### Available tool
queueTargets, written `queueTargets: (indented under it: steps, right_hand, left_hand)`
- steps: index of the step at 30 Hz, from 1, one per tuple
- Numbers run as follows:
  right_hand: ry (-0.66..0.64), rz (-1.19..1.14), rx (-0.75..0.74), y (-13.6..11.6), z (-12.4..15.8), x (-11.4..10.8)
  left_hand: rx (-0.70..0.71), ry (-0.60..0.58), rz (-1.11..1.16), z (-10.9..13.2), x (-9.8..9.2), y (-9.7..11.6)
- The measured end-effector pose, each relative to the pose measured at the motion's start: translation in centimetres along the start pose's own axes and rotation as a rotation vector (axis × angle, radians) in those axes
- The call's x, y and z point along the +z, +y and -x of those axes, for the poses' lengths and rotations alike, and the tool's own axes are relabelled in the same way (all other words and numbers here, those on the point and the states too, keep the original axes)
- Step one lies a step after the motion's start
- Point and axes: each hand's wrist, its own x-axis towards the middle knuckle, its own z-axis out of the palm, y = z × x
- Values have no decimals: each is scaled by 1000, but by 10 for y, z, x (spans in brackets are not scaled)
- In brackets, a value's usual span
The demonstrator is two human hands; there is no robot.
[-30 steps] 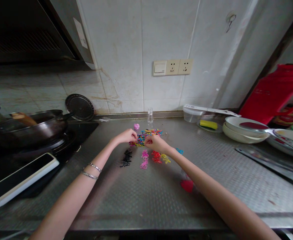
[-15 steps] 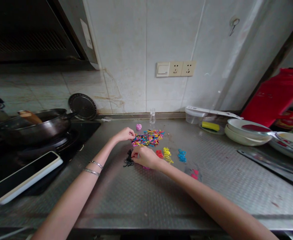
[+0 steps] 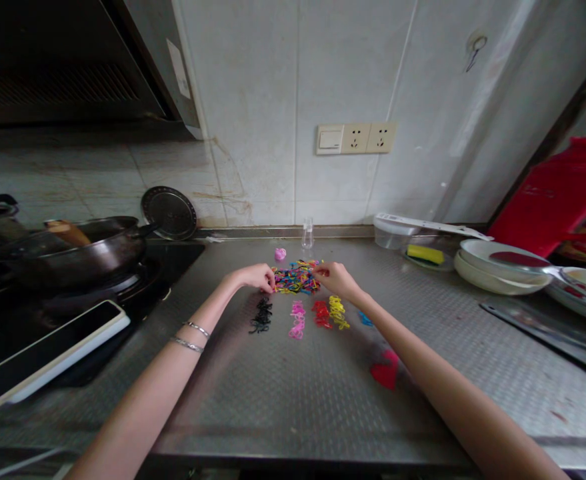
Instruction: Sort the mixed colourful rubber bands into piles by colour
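A mixed pile of small coloured rubber bands lies on the metal counter. At its left edge my left hand has its fingers pinched together, touching the pile. My right hand is at the right edge, thumb and fingertips closed. Whatever either hand pinches is too small to make out. Nearer to me are separate heaps of one colour each: black bands, pink bands, red bands, yellow bands and blue bands, the last partly behind my right forearm.
Behind the pile stand a pink lump and a small clear bottle. A clear bag with red on it lies by my right forearm. A pan and a phone-like white device are left; bowls and a sponge right.
My right hand has left the black heap and moved up and right to the mixed pile, uncovering the pink heap. My left hand has shifted slightly down at the pile's left edge.
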Motion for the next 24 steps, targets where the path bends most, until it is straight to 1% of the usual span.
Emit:
queueTargets:
  steps: [3, 6, 11, 18, 21, 24]
  right_hand:
    - [23, 11, 34, 10, -2, 0]
    - [22, 14, 35, 15, -2, 2]
    - [5, 29, 38, 18, -2, 2]
    - [-15, 75, 33, 16, -1, 0]
    - [-18, 84, 34, 15, 0, -1]
    - [-27, 89, 29, 15, 0, -2]
  left_hand:
    - [-20, 23, -26, -2, 2, -2]
    - [-22, 47, -48, -4, 4, -5]
    - [-9, 36, -46, -5, 4, -9]
    - [-9, 16, -42, -4, 5, -5]
    - [-19, 17, -64, -3, 2, -5]
    - [-28, 49, -102, 2, -6, -2]
